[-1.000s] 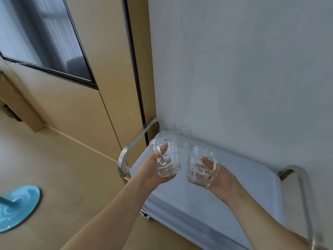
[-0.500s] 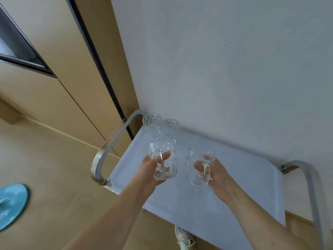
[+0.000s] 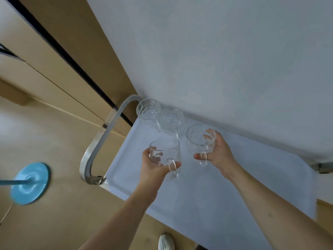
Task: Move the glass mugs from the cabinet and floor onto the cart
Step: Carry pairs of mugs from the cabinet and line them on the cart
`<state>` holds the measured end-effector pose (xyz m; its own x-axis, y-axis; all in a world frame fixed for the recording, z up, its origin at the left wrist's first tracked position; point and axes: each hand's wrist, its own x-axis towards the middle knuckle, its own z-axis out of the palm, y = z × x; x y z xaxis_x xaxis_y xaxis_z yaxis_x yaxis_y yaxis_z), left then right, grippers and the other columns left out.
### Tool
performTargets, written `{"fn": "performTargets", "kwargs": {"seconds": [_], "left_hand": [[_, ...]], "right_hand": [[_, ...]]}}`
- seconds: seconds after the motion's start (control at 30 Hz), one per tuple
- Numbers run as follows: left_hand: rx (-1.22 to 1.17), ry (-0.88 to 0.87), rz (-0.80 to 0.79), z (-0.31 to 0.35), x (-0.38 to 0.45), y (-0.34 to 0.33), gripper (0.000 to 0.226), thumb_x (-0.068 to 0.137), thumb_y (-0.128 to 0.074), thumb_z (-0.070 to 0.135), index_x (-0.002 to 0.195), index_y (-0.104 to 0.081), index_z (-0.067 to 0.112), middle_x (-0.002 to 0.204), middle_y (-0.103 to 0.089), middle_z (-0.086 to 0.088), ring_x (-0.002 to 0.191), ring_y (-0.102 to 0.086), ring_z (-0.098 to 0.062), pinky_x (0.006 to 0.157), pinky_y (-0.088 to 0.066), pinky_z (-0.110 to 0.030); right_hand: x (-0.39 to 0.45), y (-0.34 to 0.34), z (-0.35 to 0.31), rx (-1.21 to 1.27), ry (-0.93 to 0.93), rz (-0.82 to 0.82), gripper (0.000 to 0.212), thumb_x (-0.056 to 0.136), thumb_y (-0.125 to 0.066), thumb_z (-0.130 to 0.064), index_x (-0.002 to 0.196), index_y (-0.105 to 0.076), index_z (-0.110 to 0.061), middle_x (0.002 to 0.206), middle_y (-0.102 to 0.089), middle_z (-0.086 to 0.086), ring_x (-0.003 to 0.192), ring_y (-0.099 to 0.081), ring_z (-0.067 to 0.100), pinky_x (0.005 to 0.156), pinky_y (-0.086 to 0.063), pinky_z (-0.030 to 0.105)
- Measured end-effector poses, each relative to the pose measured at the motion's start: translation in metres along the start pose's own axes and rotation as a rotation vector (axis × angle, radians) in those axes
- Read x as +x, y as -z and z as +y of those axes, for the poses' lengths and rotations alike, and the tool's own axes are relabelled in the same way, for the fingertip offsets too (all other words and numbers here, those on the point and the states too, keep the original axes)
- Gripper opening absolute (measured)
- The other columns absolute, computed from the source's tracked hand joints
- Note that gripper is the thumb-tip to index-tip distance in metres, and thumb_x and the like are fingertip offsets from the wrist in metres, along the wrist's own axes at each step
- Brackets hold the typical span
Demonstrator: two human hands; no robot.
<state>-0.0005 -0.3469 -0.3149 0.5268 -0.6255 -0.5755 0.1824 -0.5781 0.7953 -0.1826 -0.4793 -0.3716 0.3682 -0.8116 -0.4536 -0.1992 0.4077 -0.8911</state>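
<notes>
Both hands have come lower over the white cart tray [image 3: 225, 204] than a second ago. Left hand [image 3: 155, 166] grips one clear glass mug [image 3: 165, 154]; right hand [image 3: 216, 150] grips another [image 3: 197, 139]. Two patterned glass mugs [image 3: 160, 114] already stand at the far corner. Set-down looks imminent.

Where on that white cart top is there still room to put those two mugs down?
The cart top is bare from the held mugs toward its near edge and toward the right rail. It is crowded only in the far-left corner, where two mugs stand by the left handle.
</notes>
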Motion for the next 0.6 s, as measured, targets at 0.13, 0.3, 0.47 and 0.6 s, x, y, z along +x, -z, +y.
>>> {"fn": "performTargets", "kwargs": {"seconds": [0.13, 0.3, 0.47, 0.6], "left_hand": [[0.107, -0.078, 0.021, 0.001, 0.004, -0.007, 0.091, 0.056, -0.096, 0.016, 0.126, -0.041, 0.038, 0.111, -0.061, 0.015, 0.096, -0.064, 0.002, 0.069, -0.051, -0.014], [0.257, -0.137, 0.065, -0.006, 0.009, -0.013, 0.098, 0.048, -0.099, 0.03, 0.125, -0.038, 0.04, 0.108, -0.063, 0.018, 0.095, -0.064, 0.005, 0.083, -0.058, -0.027], [0.337, -0.18, 0.103, -0.01, 0.007, -0.021, 0.101, 0.047, -0.099, 0.034, 0.124, -0.035, 0.042, 0.105, -0.059, 0.025, 0.095, -0.059, 0.011, 0.077, -0.052, -0.019], [0.385, -0.2, 0.12, -0.012, 0.004, -0.024, 0.103, 0.046, -0.099, 0.039, 0.124, -0.033, 0.042, 0.106, -0.058, 0.026, 0.097, -0.058, 0.012, 0.077, -0.049, -0.015]], "right_hand": [[0.021, 0.004, 0.004, 0.003, 0.036, -0.037, 0.118, 0.031, -0.104, -0.027, 0.134, -0.046, -0.041, 0.137, -0.056, -0.013, 0.127, -0.055, 0.008, 0.104, -0.049, 0.037], [0.036, 0.007, 0.005, -0.004, 0.064, -0.086, 0.113, 0.031, -0.103, -0.031, 0.128, -0.048, -0.051, 0.138, -0.056, -0.016, 0.128, -0.054, 0.004, 0.095, -0.052, 0.028], [0.055, 0.009, 0.004, -0.123, 0.141, -0.087, 0.108, 0.041, -0.1, -0.008, 0.126, -0.047, -0.049, 0.135, -0.057, -0.015, 0.129, -0.053, 0.004, 0.091, -0.052, 0.018], [0.066, 0.013, 0.004, -0.243, 0.156, -0.082, 0.116, 0.038, -0.102, -0.024, 0.138, -0.045, -0.039, 0.131, -0.06, -0.016, 0.122, -0.057, 0.004, 0.105, -0.045, 0.027]]}}
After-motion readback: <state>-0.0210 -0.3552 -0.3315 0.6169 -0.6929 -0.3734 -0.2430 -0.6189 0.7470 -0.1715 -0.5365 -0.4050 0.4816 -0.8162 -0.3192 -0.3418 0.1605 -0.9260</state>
